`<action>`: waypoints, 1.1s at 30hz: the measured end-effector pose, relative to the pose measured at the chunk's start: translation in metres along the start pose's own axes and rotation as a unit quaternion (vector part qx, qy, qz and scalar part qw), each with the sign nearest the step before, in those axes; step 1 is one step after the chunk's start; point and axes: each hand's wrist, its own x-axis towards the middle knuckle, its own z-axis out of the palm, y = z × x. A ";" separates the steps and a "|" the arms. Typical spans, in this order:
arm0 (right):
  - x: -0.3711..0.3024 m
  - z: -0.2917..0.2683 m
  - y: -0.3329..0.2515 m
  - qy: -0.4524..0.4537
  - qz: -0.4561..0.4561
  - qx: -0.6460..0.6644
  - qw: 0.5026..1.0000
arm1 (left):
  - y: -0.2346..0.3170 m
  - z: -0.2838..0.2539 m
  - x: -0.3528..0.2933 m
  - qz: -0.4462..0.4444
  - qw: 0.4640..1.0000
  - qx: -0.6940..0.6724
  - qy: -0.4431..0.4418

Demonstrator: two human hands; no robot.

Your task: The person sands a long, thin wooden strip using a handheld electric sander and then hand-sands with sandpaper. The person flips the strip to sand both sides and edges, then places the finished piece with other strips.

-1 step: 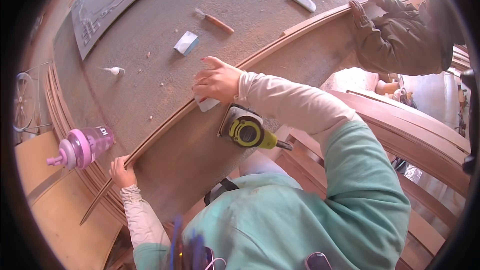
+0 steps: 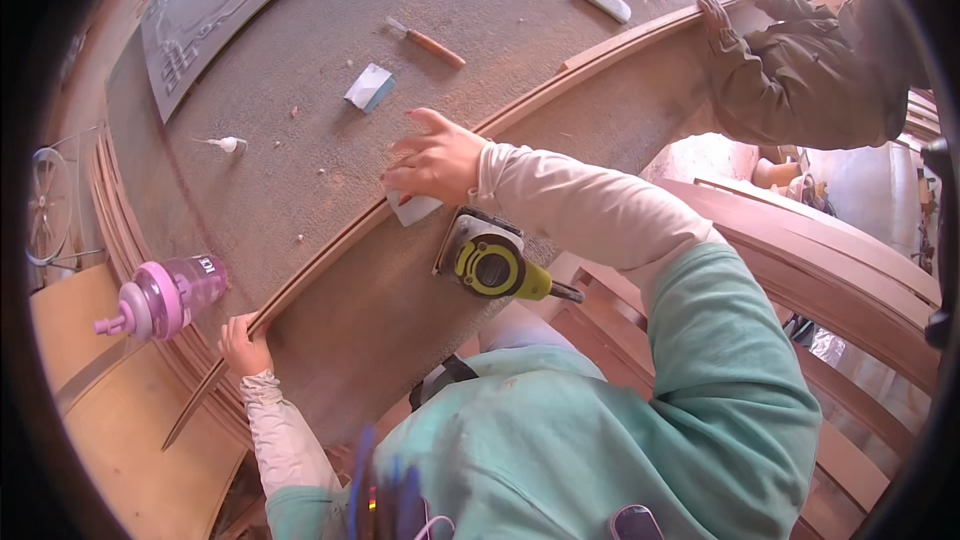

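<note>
A long, thin wooden strip (image 2: pixel 330 252) runs slantwise along the workbench, its near end sticking out past the edge. Close to that end, my left hand (image 2: pixel 244 345) is closed around the strip. Further along, my right hand (image 2: pixel 437 158) presses a pale piece of sandpaper (image 2: pixel 412 208) onto the strip, fingers bent over it. Part of the sandpaper is hidden under the fingers. Just below my right forearm a green and black power sander (image 2: pixel 492 265) lies on the bench, with nobody's hand on it.
A pink water bottle (image 2: pixel 165 298) stands at the left. Beyond the strip lie a folded white-and-blue sheet (image 2: pixel 370 87), a wooden-handled tool (image 2: pixel 435 48), a small white bottle (image 2: pixel 230 144) and a carved grey panel (image 2: pixel 215 25). At the far right a co-worker's hand (image 2: pixel 714 16) touches the strip.
</note>
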 end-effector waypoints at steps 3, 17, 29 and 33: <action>-0.044 -0.017 0.024 -0.004 0.059 -0.007 0.998 | -0.005 -0.002 -0.008 -0.005 1.000 0.011 -0.014; -0.111 -0.002 0.092 0.072 0.094 -0.034 0.992 | 0.000 0.000 -0.004 -0.029 0.999 0.012 -0.032; -0.149 -0.020 0.105 -0.040 0.129 -0.190 0.972 | 0.003 -0.004 -0.006 -0.041 0.998 0.023 -0.042; -0.145 -0.022 0.110 0.000 0.110 -0.177 0.978 | -0.001 -0.004 -0.004 -0.035 0.998 0.027 -0.041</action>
